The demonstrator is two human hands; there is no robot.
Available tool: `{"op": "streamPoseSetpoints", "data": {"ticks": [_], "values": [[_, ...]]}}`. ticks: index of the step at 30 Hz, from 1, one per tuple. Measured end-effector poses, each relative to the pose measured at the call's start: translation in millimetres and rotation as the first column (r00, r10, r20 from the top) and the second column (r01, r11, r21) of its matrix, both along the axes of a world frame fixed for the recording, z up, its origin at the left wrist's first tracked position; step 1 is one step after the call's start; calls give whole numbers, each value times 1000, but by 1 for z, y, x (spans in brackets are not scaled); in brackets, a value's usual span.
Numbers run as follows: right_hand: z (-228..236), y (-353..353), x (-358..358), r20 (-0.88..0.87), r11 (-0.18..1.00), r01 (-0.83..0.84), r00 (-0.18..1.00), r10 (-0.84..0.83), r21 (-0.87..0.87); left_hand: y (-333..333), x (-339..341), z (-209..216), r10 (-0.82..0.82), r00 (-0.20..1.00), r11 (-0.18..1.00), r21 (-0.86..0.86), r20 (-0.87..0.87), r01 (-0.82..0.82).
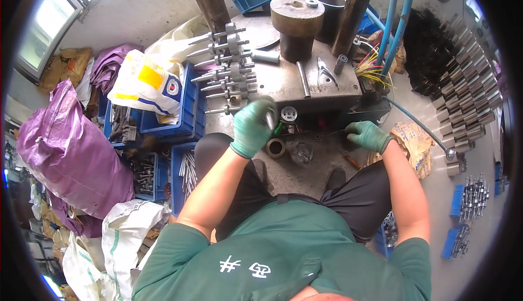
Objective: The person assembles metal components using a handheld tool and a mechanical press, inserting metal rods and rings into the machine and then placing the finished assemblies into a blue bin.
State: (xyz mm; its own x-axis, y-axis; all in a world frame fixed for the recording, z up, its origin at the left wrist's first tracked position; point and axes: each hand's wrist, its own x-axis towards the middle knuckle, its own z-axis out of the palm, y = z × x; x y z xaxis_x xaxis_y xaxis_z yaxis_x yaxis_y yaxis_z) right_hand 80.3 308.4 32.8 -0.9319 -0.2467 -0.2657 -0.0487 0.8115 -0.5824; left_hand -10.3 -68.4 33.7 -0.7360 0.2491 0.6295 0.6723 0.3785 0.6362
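Note:
Both my hands wear green gloves. My left hand is at the front left edge of the machine's metal table, its fingers closed round a short shiny metal piece and partly blurred. Just beyond it, a row of metal shafts with round collars lies along the table's left side. Right of centre, below the table's front edge, my right hand is closed. A thin dark line runs left from its fingertips, too fine to name. A metal rod, pliers and a small metal cylinder rest on the table.
A thick round metal block stands at the table's back between two posts. Blue bins of metal parts and a purple sack are at left. A tape roll lies below the table. Stacked metal cylinders line the right.

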Motion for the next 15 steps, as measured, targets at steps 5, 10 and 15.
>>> {"op": "streamPoseSetpoints", "data": {"ticks": [5,10,15], "values": [[3,-25,-2,-176,999,15,984,-9,32,53,46,-13,-465,885,868,-188,14,459],[8,-27,-20,-537,995,102,839,-90,-7,90,67,-52,-509,685,775,-69,521,629],[31,-31,-87,-766,960,267,634,-108,86,104,57,-73,-454,669,688,-245,588,683]]}}
